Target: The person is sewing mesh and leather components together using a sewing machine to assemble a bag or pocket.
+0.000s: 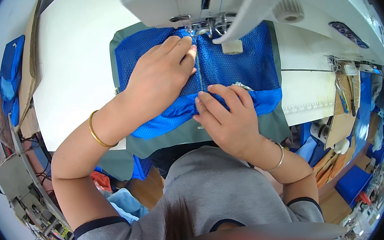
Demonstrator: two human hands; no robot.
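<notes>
A piece of blue mesh fabric (243,71) with a smooth bunched blue band (266,101) along its near edge lies on a grey-green sheet (157,144). A narrow seam (199,66) runs down its middle toward the presser foot (211,27) of a white sewing machine (338,8). My left hand (162,74) is closed on the fabric just left of the seam, fingertips close to the foot. Nearer to me, my right hand (229,118) grips the band with bent fingers. What lies under both palms is hidden.
The machine's arm overhangs the work at the upper right. On the white table (76,66), a ruler scale (311,107) runs along the right side. Tweezers (341,94) lie on cardboard at right. A folded blue piece (11,72) rests at far left; a blue bin (353,185) stands lower right.
</notes>
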